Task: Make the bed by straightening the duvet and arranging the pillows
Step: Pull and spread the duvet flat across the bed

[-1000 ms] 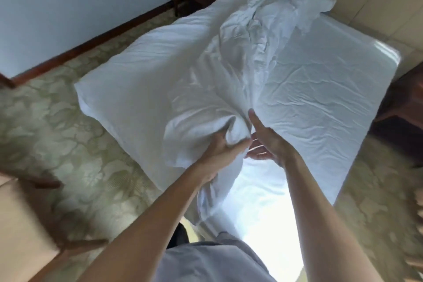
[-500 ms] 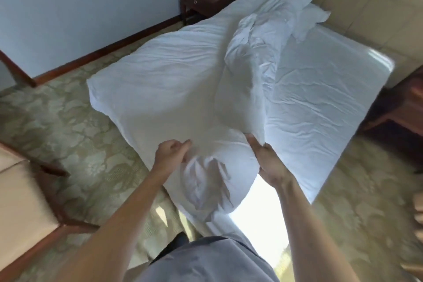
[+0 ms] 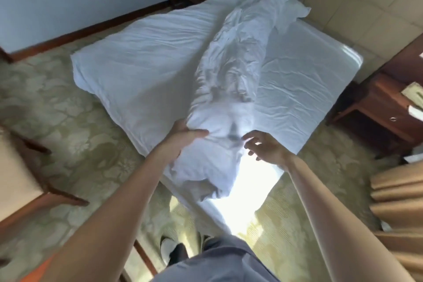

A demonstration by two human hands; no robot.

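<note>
Lying bunched in a crumpled ridge, the duvet (image 3: 231, 71) — left hand (image 3: 183, 136) pinching its end, right hand (image 3: 265, 145) spread.

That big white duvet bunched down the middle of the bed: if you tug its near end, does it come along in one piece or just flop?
Probably flops: the duvet lies in a crumpled ridge and sags limply below the left hand. It looks light for its bulk, since one hand lifts its end. It may slide easily over the smooth sheet.
</note>
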